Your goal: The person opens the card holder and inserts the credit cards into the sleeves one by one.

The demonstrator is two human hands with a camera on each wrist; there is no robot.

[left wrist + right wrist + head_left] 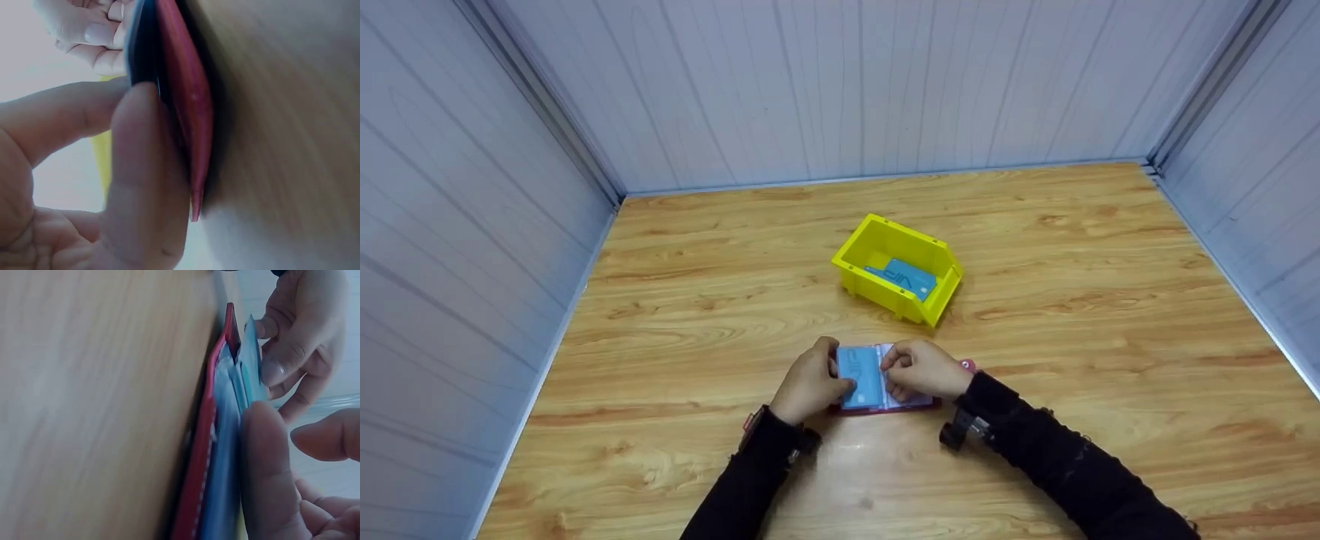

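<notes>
A red card holder (849,411) with clear sleeves (915,402) lies spread on the wooden table. A light blue card (864,367) with large lettering covers its left side. My left hand (810,381) pinches that card at its outer edge, thumb on the face. From the right wrist view, the card (253,360) stands tilted up from the red cover (197,467). Over the right side, my right hand (924,367) has bent fingers close to the card's inner edge. Its thumb (267,467) lies against the sleeves, while a fingertip shows apart from the thumb.
Beyond the hands stands a yellow bin (877,291) holding several blue cards (911,276), the upper one marked VIP. A small round pink piece (967,365) shows beside the right wrist. Pale panel walls (840,90) enclose the table on the back and both sides.
</notes>
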